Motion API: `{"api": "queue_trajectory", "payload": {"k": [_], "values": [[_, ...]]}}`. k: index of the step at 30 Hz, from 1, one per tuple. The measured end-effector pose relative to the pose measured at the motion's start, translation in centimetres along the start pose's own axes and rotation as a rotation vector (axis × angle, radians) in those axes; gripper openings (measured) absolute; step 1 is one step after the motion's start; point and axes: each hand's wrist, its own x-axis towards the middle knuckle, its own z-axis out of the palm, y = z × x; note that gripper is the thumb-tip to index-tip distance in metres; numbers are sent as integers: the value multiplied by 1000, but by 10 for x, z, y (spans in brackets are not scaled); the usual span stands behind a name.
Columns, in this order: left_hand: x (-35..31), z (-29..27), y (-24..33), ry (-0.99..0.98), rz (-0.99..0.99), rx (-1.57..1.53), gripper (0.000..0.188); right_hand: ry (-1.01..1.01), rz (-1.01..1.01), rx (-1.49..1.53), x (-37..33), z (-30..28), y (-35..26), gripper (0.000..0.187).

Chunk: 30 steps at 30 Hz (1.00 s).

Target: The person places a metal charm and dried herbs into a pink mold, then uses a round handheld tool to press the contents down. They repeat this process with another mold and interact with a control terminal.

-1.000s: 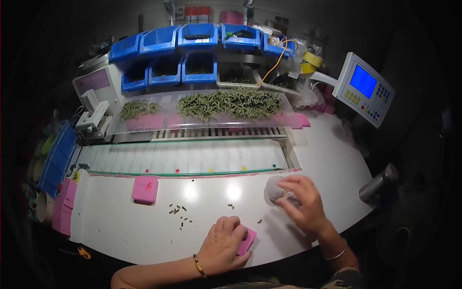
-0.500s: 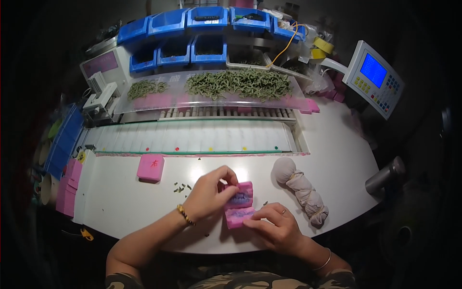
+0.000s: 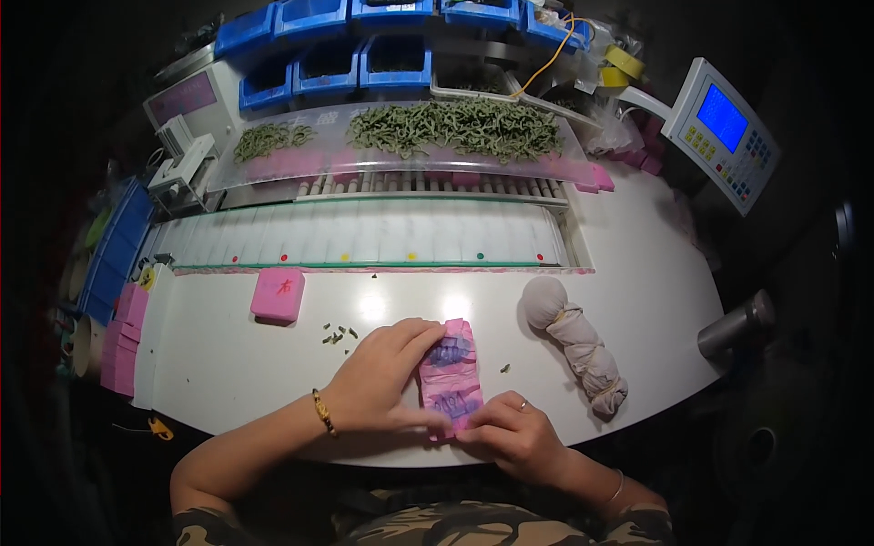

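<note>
A pink two-part mold-like piece (image 3: 450, 378) lies opened out near the front edge of the white table, with a bluish-purple hollow in each half. My left hand (image 3: 382, 378) spans its left side, fingers at the upper half and thumb over the lower half. Thumb and fingers of my right hand (image 3: 519, 437) pinch the lower right corner. Small green bits (image 3: 339, 335) are scattered left of my left hand, and one green bit (image 3: 505, 369) lies right of the piece. What the hollows contain is too small to make out.
A pink block (image 3: 278, 295) sits at left; a tied cloth bundle (image 3: 583, 350) lies at right. Behind runs a white slatted conveyor (image 3: 364, 232), under a clear shelf (image 3: 319, 168) heaped with green curled pieces (image 3: 464, 129). Blue bins (image 3: 326, 71) and a control panel (image 3: 724, 132) stand beyond.
The pink piece has opened flatter. My left hand has gone from pinching its upper half to spanning its left side. The conveyor's coloured dots have shifted, and the view has tilted slightly.
</note>
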Motion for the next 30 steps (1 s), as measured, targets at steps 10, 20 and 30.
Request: {"api": "queue_trajectory", "payload": {"k": [10, 20, 30], "values": [[-13, -3, 8, -118, -144, 56, 136, -202, 128, 266, 20, -27, 11, 25], [-17, 2, 6, -73, -176, 7, 144, 111, 336, -399, 20, -80, 46, 69], [-15, 2, 8, -79, -229, -44, 149, 304, 18, -536, 62, -73, 10, 70]]}}
